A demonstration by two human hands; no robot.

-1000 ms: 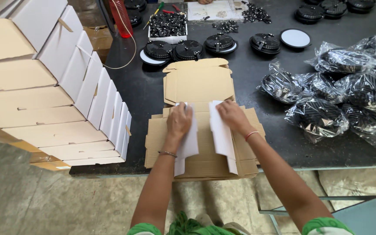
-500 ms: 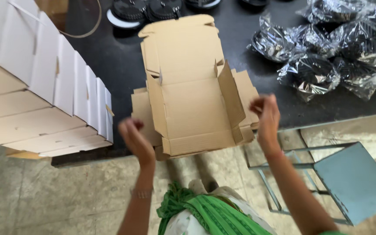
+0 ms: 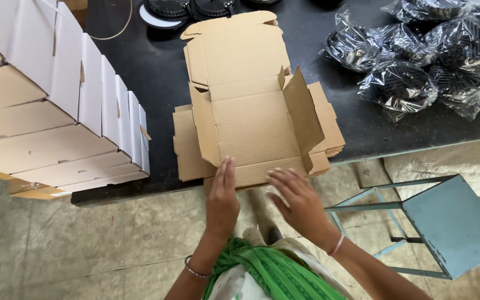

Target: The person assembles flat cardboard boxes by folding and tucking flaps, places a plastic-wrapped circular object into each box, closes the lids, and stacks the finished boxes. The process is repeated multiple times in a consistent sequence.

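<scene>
Both open hands, left hand (image 3: pixel 221 200) and right hand (image 3: pixel 300 204), reach toward the half-folded cardboard box (image 3: pixel 254 125) at frame centre on the black table (image 3: pixel 151 72).

Brown cardboard box (image 3: pixel 254 119), black table (image 3: pixel 151 66), blue stool (image 3: pixel 454 222), green striped cloth (image 3: pixel 273 272)

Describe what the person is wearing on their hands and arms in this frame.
Both hands are bare, no gloves, and the forearms are uncovered with no sleeves showing. The left hand has a thin dark bangle around the wrist. The right hand has a slim pale bracelet at the wrist. A green pleated cloth over light fabric lies across the body between the arms.
</scene>
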